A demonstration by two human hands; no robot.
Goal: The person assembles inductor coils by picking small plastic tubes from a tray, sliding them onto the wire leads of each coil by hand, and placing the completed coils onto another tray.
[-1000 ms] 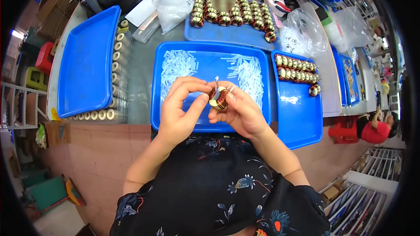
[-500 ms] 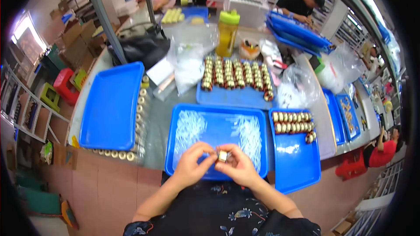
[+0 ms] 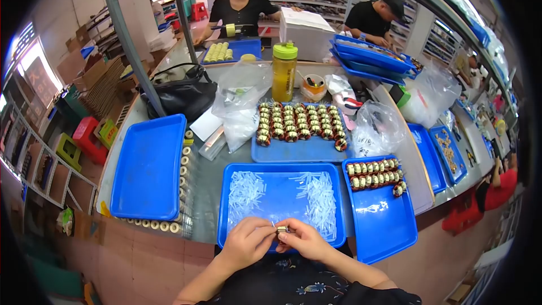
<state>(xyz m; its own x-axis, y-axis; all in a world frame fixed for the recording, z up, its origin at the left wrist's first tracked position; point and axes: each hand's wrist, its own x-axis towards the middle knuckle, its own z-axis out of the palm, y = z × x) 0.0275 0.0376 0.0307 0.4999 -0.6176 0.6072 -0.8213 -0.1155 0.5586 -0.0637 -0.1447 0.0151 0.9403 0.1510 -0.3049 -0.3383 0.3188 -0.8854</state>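
Observation:
A small wound coil (image 3: 281, 230) with a pale yellow band is pinched in the fingers of my right hand (image 3: 306, 242). Against its left side, my left hand (image 3: 247, 244) has thumb and forefinger pressed together; what they hold is too small to make out. Both hands are over the front edge of a blue tray (image 3: 276, 168). In that tray lie two heaps of short clear plastic tubes, a left heap (image 3: 245, 193) and a right heap (image 3: 320, 206). To the right, a second blue tray (image 3: 384, 231) carries two rows of similar coils (image 3: 372, 174) and one apart.
Behind is a blue tray (image 3: 293, 152) with several rows of coils. A flat blue tray (image 3: 147, 169) lies on ring-shaped parts at left. A green-lidded bottle (image 3: 283, 73), plastic bags (image 3: 240, 101) and a black bag (image 3: 186, 93) stand farther back. Two people work across the table.
The view has tilted up, so the table and trays sit lower in the picture. My hands stay together at the coil, which has turned slightly and shows less of its yellow band.

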